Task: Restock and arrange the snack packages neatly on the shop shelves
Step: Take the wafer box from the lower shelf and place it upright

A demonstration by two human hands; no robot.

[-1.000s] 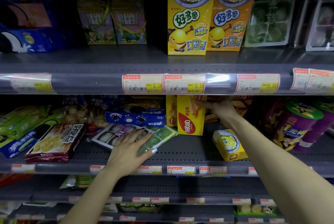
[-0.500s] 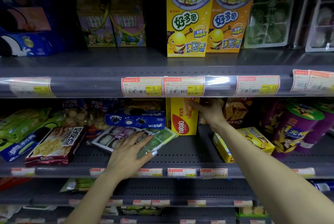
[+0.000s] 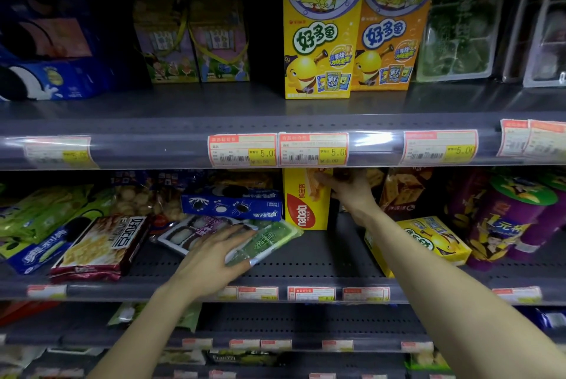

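On the middle shelf (image 3: 306, 274) a yellow Nabati wafer box (image 3: 301, 204) stands upright. My right hand (image 3: 349, 192) reaches under the upper shelf and closes its fingers on the box's top right corner. My left hand (image 3: 214, 259) lies flat, fingers spread, on a green mochi tray pack (image 3: 269, 237) that overlaps a purple mochi tray pack (image 3: 186, 231) near the shelf front. A small yellow SpongeBob box (image 3: 435, 241) lies on its side just right of my right forearm.
A blue Oreo box (image 3: 232, 204) lies behind the trays. At left are a cracker pack (image 3: 101, 247) and green bags (image 3: 39, 210); at right, purple cups (image 3: 514, 219). The upper shelf carries tall yellow (image 3: 318, 29) and orange (image 3: 392, 26) SpongeBob boxes. Price tags line the shelf edges.
My right hand has shifted the Nabati box a little to the left, against the package behind it. My left hand has stayed on the tray packs.
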